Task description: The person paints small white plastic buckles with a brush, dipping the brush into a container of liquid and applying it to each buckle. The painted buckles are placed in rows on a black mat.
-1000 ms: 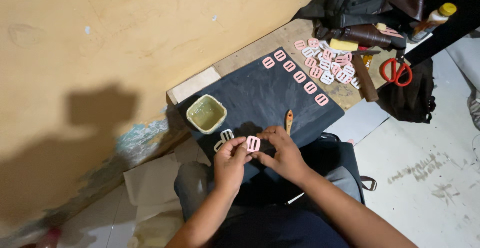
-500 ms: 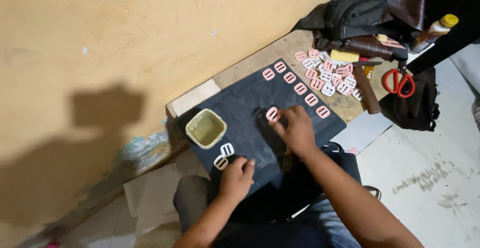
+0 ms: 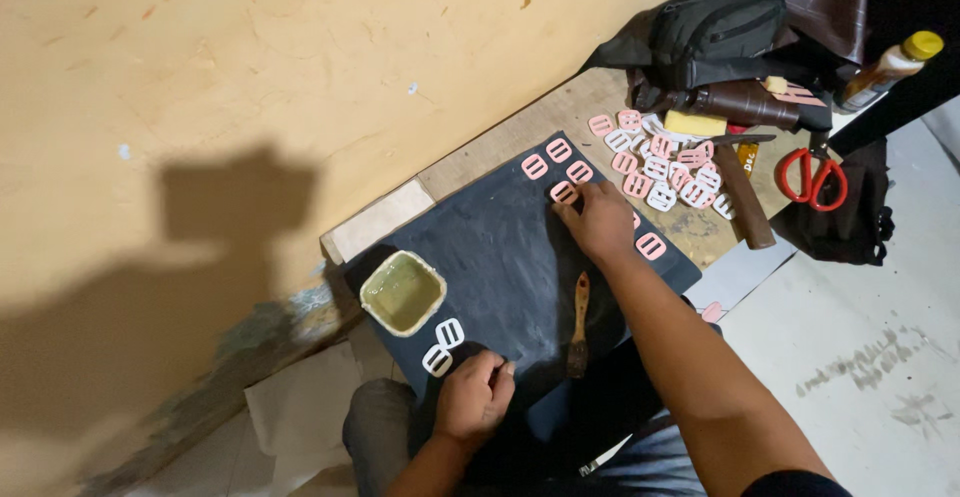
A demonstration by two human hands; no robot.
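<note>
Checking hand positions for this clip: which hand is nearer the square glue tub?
Left. The left hand rests at the dark sheet's near edge, just below and right of the glue tub. The right hand is farther off, across the sheet at the pink buckles.

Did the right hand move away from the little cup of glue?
Yes. The right hand went from near the person's lap, below the small cup, up across the dark sheet to the row of pink buckles at its far edge.
</note>
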